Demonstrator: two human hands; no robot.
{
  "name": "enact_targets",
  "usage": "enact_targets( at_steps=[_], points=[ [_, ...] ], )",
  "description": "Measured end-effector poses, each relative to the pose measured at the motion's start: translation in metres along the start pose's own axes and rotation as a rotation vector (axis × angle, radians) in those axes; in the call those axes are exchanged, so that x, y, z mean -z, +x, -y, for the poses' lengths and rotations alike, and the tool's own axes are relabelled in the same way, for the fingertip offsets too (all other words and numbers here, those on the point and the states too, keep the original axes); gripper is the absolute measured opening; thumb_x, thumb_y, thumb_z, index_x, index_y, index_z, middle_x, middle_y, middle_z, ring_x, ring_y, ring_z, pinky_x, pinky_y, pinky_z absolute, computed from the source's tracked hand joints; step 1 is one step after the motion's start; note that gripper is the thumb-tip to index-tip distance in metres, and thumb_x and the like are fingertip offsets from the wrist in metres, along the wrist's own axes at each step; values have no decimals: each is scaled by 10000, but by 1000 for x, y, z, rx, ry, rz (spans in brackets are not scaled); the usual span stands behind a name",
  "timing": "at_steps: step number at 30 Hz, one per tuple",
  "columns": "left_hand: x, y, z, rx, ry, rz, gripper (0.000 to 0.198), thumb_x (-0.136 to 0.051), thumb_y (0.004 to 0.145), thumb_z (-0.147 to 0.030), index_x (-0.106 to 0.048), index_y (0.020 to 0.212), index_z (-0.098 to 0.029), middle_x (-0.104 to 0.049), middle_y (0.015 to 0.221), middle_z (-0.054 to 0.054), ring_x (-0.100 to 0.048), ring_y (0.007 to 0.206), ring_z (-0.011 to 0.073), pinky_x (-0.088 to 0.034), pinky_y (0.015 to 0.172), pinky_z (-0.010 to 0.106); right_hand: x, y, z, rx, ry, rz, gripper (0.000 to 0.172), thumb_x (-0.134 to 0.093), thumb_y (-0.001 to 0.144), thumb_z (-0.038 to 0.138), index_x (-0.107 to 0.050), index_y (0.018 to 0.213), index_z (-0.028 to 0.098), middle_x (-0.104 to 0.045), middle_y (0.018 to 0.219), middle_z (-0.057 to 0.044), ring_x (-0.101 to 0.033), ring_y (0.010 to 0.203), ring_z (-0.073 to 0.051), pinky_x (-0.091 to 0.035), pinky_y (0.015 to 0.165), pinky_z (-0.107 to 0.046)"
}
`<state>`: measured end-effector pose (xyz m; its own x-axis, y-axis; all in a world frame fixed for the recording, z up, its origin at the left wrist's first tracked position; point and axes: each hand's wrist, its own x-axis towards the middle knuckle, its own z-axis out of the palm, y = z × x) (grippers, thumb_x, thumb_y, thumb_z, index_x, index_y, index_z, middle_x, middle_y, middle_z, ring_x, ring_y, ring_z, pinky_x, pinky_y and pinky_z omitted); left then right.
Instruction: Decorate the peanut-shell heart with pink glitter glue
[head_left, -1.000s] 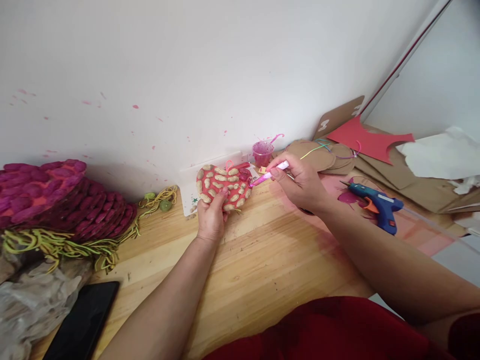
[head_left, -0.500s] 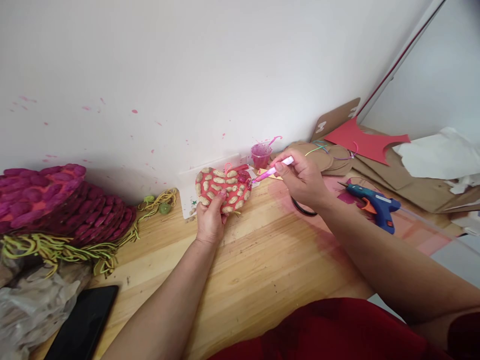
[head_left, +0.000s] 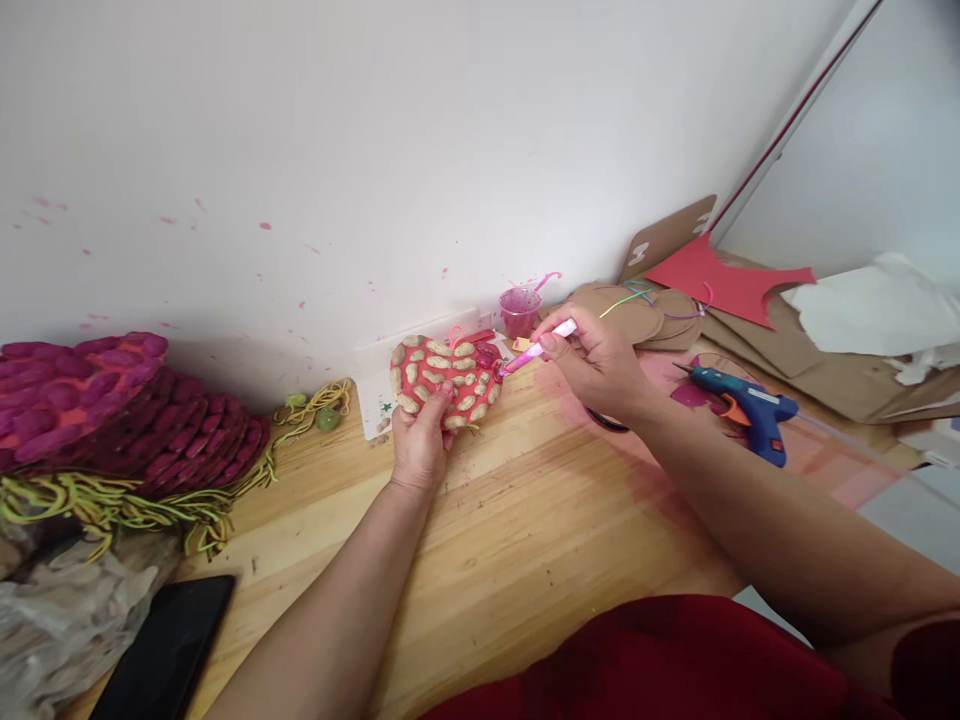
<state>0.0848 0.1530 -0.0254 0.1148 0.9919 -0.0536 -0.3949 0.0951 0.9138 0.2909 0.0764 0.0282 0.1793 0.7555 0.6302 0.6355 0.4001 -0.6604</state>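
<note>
My left hand [head_left: 420, 435] grips the lower edge of a red disc covered with peanuts [head_left: 442, 375], its thumb on the front. Most of the peanuts are bare tan; a few at the upper right are painted magenta. Between the fingers of my right hand [head_left: 592, 360] is a paintbrush [head_left: 544, 345] with a white, pink-stained handle. Its tip touches the peanuts at the disc's right edge. Behind the brush a clear cup of pink paint [head_left: 520, 312] stands against the wall. A white tray [head_left: 371, 400] lies partly hidden behind the disc.
Magenta-painted peanut pieces [head_left: 202, 430] are stacked at left with yellow-green yarn [head_left: 112, 505]. A black phone [head_left: 165, 650] and a plastic bag [head_left: 67, 620] lie nearer. At right are a blue glue gun [head_left: 757, 410], cardboard pieces [head_left: 795, 370] and red foam sheet [head_left: 727, 280].
My right hand has shifted slightly left and down, bringing the brush tip onto the peanuts at the disc's right edge. My left hand and the disc stay nearly still.
</note>
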Motion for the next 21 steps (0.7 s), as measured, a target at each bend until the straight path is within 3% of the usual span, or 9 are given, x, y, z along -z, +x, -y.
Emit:
enact_targets(
  at_steps=[11,21],
  points=[
    [-3,-5,-4,48,-53,34,422,-919,589,-322,-747,949,-184,-789,857,41,-732,674,175,-565,546,219,0,0,8,55,-28,6,142,-553,994,302,-614,908,206,-651,825,-20,-557,723,-153,-401,671,-299],
    [0,-3,0,25,-16,60,397,-910,631,-371,-762,958,-200,-804,912,54,-755,729,201,-572,545,228,0,0,7,83,-60,-20,110,-550,983,259,-614,912,204,-659,829,-18,-570,738,-152,-415,684,-291]
  ],
)
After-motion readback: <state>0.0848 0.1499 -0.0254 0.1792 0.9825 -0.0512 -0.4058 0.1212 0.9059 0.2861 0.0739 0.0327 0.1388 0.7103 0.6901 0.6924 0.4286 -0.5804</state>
